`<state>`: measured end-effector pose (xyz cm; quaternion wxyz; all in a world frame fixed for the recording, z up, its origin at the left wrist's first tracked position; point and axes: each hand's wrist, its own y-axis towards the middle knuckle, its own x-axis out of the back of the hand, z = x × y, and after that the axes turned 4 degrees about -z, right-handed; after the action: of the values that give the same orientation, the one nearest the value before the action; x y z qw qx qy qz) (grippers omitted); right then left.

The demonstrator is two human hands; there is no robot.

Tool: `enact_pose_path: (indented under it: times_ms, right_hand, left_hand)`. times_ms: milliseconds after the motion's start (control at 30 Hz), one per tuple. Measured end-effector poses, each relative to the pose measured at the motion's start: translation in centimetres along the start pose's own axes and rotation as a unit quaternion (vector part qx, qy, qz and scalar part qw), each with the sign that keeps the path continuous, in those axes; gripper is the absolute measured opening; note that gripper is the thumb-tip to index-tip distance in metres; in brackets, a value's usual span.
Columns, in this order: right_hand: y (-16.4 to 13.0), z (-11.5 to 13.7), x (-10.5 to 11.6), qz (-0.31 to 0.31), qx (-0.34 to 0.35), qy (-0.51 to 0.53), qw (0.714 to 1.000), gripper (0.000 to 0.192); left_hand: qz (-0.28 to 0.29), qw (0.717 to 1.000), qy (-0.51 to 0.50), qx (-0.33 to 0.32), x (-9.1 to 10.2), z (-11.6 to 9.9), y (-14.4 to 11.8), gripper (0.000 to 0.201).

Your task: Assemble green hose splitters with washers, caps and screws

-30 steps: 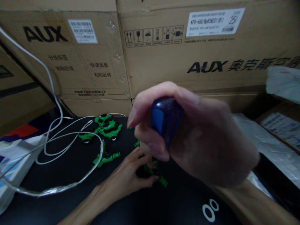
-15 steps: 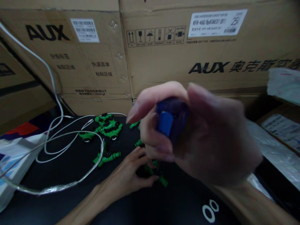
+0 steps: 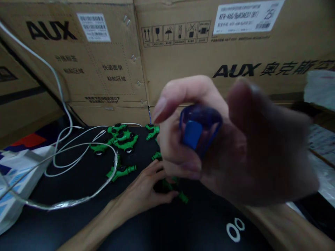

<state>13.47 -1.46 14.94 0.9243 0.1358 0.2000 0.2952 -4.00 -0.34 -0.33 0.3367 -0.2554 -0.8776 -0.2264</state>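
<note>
Close to the camera, my right hand (image 3: 248, 150) is curled around the translucent blue handle (image 3: 200, 129) of what looks like a screwdriver. Its butt end faces me, and its shaft is hidden behind the hand. The thumb is raised off the handle and blurred. Lower down, my left hand (image 3: 148, 186) grips a green plastic hose splitter (image 3: 183, 197) against the black table; fingers and my right hand cover much of it. More green splitters (image 3: 127, 141) lie in a cluster to the left, and a single splitter (image 3: 123, 172) rests nearer my left wrist.
Large cardboard boxes (image 3: 178, 69) wall off the back. White cables (image 3: 56, 164) loop across the left side, beside a white box (image 3: 23, 184). Two white rings (image 3: 232, 232) lie at the front right. Plastic wrapping (image 3: 323, 177) is at the right edge.
My right hand has shifted right and appears larger, with its thumb lifted away from the blue handle. My left hand stays on the green splitter. The camera view has tilted slightly.
</note>
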Motion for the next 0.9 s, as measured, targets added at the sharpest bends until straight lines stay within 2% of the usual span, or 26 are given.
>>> enact_pose_path:
  times_ms: [67,233,333,467,567,667,733,833,900]
  right_hand:
    - [0.2,0.3,0.0,0.008,0.009,-0.011,1.000,0.041]
    - [-0.6,-1.1,0.6,0.018,0.108,0.012,0.994,0.041]
    - [-0.8,-1.5,1.1,0.046,0.083,-0.012,0.995,0.042]
    - [-0.4,-0.4,0.6,0.056,0.077,-0.008,0.995,0.036]
    - [0.0,0.4,-0.6,-0.003,0.073,-0.017,0.997,0.039]
    - [0.2,0.2,-1.2,-0.064,0.092,-0.022,0.993,0.036]
    - [0.1,-0.6,-0.9,-0.065,0.109,-0.033,0.991,0.032]
    - [-0.2,-1.7,0.1,-0.060,0.169,-0.034,0.983,0.032]
    - [-0.4,-1.8,0.5,-0.038,0.166,-0.026,0.985,0.031]
  left_hand:
    - [-0.002,1.000,0.006,0.004,-0.2,0.1,-0.1,0.017]
    - [-0.016,1.000,0.008,-0.005,-0.2,0.2,-0.2,0.025]
    - [-0.012,1.000,0.004,-0.016,-0.1,0.1,-0.1,0.022]
    - [-0.023,0.999,-0.003,-0.022,-0.1,0.2,-0.2,0.020]
    - [-0.025,0.999,0.003,-0.024,-0.2,0.3,-0.2,0.021]
    - [-0.018,1.000,0.008,-0.021,-0.1,0.3,-0.2,0.020]
    - [-0.014,1.000,0.005,-0.023,-0.1,0.2,-0.1,0.021]
    - [-0.019,0.999,-0.007,-0.034,-0.2,0.4,-0.2,0.022]
    - [-0.021,0.999,-0.009,-0.033,-0.3,0.5,-0.2,0.023]
